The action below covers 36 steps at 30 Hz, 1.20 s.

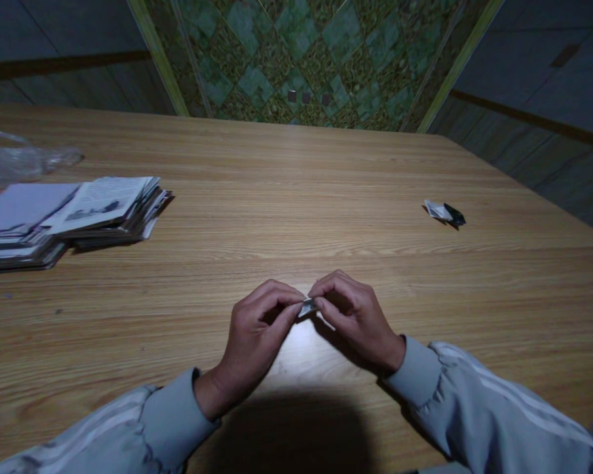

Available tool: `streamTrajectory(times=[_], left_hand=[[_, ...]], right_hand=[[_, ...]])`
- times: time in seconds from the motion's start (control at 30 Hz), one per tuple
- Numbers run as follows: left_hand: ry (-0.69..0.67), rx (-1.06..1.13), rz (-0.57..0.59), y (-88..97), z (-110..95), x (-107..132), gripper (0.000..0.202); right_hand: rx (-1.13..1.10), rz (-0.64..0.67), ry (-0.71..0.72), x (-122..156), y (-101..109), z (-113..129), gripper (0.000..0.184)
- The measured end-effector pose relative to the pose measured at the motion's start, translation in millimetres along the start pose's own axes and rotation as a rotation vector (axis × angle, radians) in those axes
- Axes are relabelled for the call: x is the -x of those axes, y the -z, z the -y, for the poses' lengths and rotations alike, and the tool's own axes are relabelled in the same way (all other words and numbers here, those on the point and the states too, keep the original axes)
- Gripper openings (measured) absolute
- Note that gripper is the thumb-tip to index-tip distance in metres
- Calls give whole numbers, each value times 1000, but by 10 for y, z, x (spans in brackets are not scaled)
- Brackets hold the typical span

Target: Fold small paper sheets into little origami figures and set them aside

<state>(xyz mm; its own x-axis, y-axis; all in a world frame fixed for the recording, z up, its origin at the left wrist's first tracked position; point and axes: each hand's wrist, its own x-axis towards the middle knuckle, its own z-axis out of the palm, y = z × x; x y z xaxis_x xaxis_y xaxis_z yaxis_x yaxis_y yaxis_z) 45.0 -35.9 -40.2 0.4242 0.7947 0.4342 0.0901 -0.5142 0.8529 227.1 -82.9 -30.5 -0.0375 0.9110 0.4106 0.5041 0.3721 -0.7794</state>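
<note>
Both my hands meet at the middle of the wooden table [296, 191], near its front edge. My left hand [257, 336] and my right hand [353, 316] each pinch one end of a small folded piece of paper [307, 307] between fingertips and thumb. Most of the paper is hidden by my fingers; only a small pale bit shows between them. Grey sleeves with pale stripes cover both forearms.
Stacks of printed paper sheets [69, 217] lie at the table's left, with a crumpled clear plastic bag [14, 158] behind them. A small folded paper piece, white and black [445, 212], rests at the right. Beyond the far edge is green patterned floor.
</note>
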Motion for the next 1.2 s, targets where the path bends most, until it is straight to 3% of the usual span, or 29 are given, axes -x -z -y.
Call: streamTrajectory(times=[0.13,0.43,1.2], left_hand=[[-35,-33,-7,4,13,8,10],[-109,-100,46,-23,24,2,6],[-52,-83,4,-14,42,0,13]], right_hand=[[7,-16,9,0,19,-18,8],[68,2,172,-13,10,-12,6],[34,-44,144,-15,3,7,14]])
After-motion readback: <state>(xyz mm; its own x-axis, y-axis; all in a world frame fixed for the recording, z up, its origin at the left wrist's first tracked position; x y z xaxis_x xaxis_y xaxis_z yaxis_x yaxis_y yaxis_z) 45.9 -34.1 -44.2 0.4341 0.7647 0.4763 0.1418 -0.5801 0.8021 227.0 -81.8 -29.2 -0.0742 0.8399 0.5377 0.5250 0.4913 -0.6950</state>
